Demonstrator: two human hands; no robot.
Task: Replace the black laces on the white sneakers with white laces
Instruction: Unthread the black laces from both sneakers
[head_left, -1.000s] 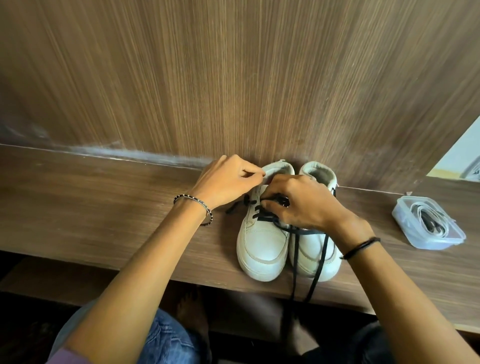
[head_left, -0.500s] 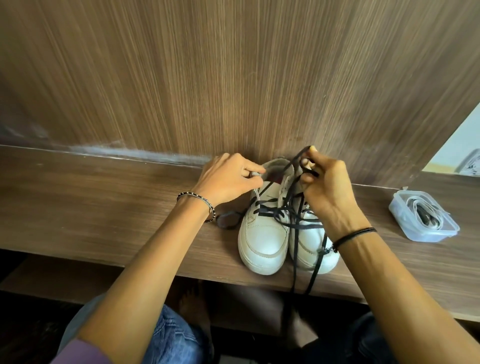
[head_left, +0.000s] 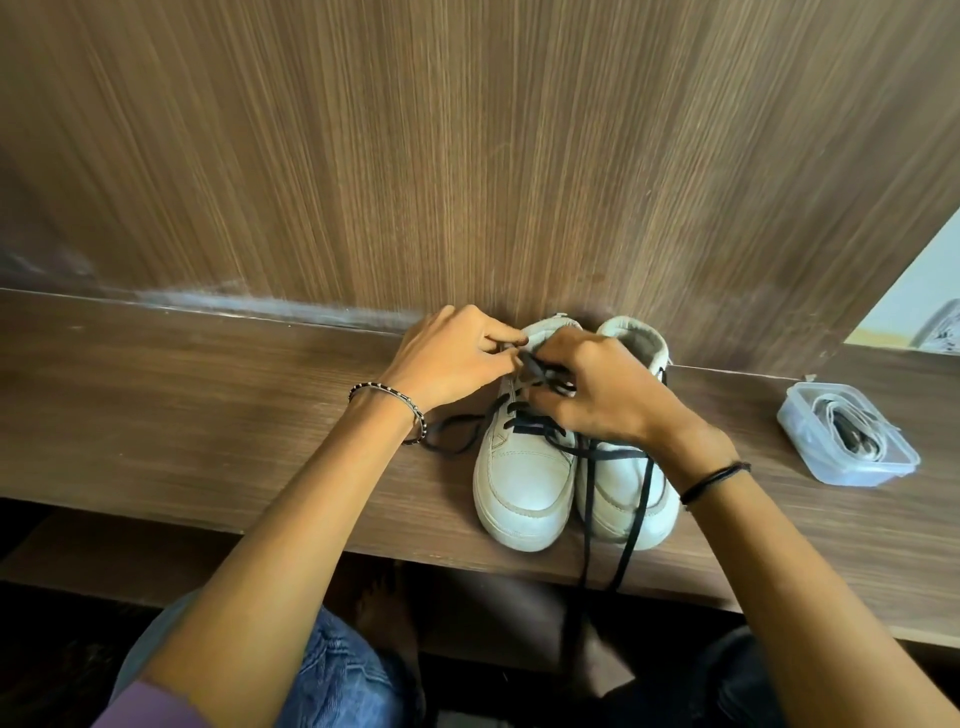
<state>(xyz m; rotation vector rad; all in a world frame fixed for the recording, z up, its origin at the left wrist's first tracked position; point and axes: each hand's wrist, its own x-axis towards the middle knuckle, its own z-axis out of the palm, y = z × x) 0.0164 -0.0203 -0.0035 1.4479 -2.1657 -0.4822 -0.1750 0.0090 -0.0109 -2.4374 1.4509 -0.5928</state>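
Two white sneakers stand side by side on a wooden shelf (head_left: 182, 415), toes toward me: the left sneaker (head_left: 524, 478) and the right sneaker (head_left: 618, 499). A black lace (head_left: 535, 428) crosses the left sneaker's eyelets. Its loose ends trail left on the shelf and hang over the front edge. My left hand (head_left: 457, 364) grips the collar of the left sneaker near its top eyelets. My right hand (head_left: 597, 389) pinches the black lace over the tongue, fingers curled. The upper eyelets are hidden under both hands.
A clear plastic tub (head_left: 847, 434) with white laces and a dark one inside sits on the shelf at the right. A wood-grain wall panel (head_left: 467, 156) rises right behind the sneakers. The shelf's front edge runs just below the toes; my knees are underneath.
My right hand, which had lifted a length of black lace up above the sneakers, has come back down onto the left sneaker's tongue. My left hand stayed at the collar.
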